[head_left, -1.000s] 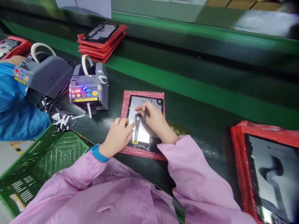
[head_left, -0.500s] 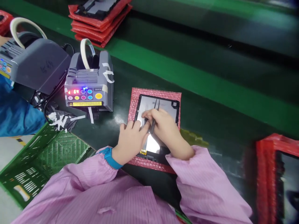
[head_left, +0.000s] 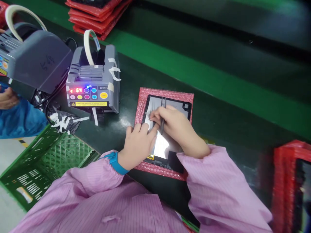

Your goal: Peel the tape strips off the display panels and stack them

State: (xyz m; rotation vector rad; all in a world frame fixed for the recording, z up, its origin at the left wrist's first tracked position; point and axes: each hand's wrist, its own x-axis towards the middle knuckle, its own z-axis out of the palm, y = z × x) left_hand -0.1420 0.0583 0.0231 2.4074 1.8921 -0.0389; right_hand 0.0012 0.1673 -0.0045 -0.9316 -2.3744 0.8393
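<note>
A tablet housing [head_left: 178, 110] with a shiny silver inner face and dark frame lies on a red bubble-wrap pouch [head_left: 167, 91]. My right hand [head_left: 173, 121] is over its middle, fingers closed round dark tweezers [head_left: 162, 126], which stick out past the thumb and index finger at both ends. My left hand [head_left: 139, 142] lies along the housing's left edge, its fingers apart. The left index fingertip reaches close to the right fingers. Whether anything small sits under the fingertips is hidden. A blue wrist strap [head_left: 118, 164] circles my left wrist.
A grey tape dispenser [head_left: 93, 81] stands to the left, a white strip [head_left: 95, 116] hanging from it. Beside it are a second dispenser [head_left: 43, 61] and another person's hand [head_left: 8, 98]. Red pouches are stacked [head_left: 97, 21] behind and at right [head_left: 283, 178]. A green crate [head_left: 65, 152] sits lower left.
My view has shifted slightly, so the bench things sit a little differently. The tweezers stand at a slightly different angle. My left hand stays at the housing's left edge. Another person's hand now shows at left.
</note>
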